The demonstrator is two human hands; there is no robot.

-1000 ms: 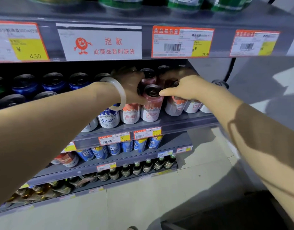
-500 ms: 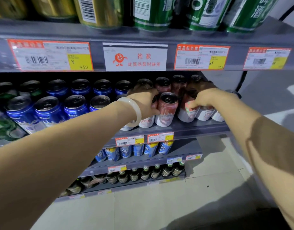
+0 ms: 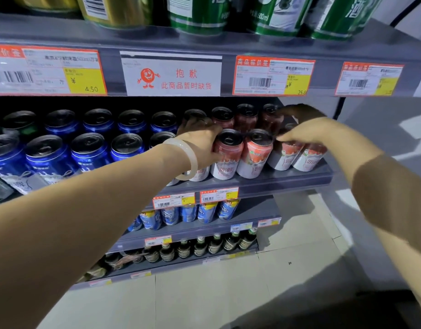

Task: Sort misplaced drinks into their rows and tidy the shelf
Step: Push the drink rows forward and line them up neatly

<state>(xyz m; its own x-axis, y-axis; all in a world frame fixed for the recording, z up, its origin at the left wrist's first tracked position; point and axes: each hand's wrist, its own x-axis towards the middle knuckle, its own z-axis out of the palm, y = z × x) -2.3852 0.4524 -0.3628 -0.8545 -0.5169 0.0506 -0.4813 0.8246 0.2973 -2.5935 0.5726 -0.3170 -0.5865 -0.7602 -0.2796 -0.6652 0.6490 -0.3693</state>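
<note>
Red-and-white cans stand in rows at the right end of the grey middle shelf (image 3: 288,184). My left hand (image 3: 201,141), with a pale bangle on the wrist, curls its fingers round the left side of a front red can (image 3: 227,155). Beside it stands another red can (image 3: 255,154). My right hand (image 3: 304,131) rests over the top of a red can at the right (image 3: 284,157), fingers bent down onto it. Blue cans (image 3: 89,150) fill the rows to the left.
Green and gold cans (image 3: 197,15) stand on the shelf above, over price tags and a white notice (image 3: 172,76). Lower shelves hold small blue cans (image 3: 188,213) and dark bottles (image 3: 200,248). A pale tiled floor (image 3: 228,293) lies below.
The view has tilted up and shifted left, showing more blue cans. Both hands stay on the red cans; my right hand has slid from the front can's top to the cans on the right.
</note>
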